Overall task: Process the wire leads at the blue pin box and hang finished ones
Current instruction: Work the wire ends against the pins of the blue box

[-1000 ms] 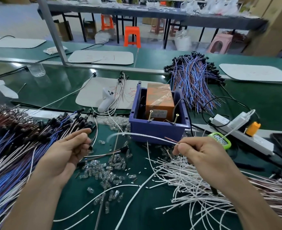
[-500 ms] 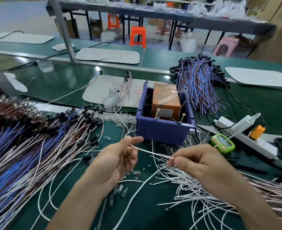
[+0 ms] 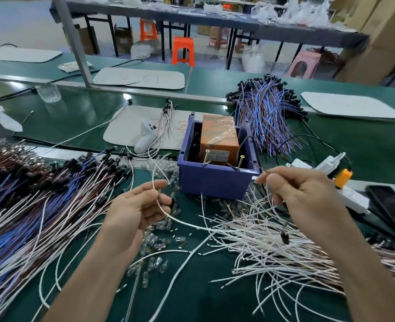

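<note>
The blue pin box (image 3: 215, 182) stands mid-table with an orange block (image 3: 218, 138) inside and two brass pins (image 3: 207, 156) at its front rim. My left hand (image 3: 136, 210) pinches a white wire lead (image 3: 159, 205) that curves up past its fingers, just left of the box. My right hand (image 3: 303, 194) pinches the stripped end of a thin wire lead (image 3: 260, 169) near the box's front right corner. A small black cap (image 3: 284, 237) dangles from that wire below my right hand.
A big heap of blue, brown and white leads with black caps (image 3: 40, 205) fills the left. Loose white wires (image 3: 261, 247) spread at the right. Small clear bulbs (image 3: 157, 242) litter the middle. A power strip (image 3: 345, 189), a phone (image 3: 391, 210) and another lead bundle (image 3: 266, 112) lie right.
My right hand has risen and moved right to the box's front right corner. My left hand has shifted slightly, with the white lead now curving upward from its fingers.
</note>
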Tool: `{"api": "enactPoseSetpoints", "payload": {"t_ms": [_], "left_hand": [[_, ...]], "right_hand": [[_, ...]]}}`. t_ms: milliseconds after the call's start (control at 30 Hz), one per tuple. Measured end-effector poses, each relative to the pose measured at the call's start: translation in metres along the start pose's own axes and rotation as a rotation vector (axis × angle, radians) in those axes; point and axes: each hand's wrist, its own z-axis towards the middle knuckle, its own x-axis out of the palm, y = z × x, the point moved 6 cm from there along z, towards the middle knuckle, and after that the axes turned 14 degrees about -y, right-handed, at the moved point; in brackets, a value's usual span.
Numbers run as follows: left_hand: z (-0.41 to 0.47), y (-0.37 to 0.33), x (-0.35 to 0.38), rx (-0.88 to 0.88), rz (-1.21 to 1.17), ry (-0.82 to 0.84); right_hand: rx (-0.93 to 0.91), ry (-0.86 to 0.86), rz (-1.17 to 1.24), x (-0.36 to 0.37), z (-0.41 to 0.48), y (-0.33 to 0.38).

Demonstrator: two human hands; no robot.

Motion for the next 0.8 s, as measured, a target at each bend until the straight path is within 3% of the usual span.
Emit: {"api": "enactPoseSetpoints", "payload": {"t_ms": [200,800], "left_hand": [[-0.006,0.003,0.022,0.216,0.27,-0.093],[0.007,0.011,0.035,0.177,0.257,-0.076]], "right_hand": [[-0.082,-0.013,-0.166,0.001,0.009,0.004],[-0.132,-0.088,-0.293,0.01,0.03,-0.014]]}}
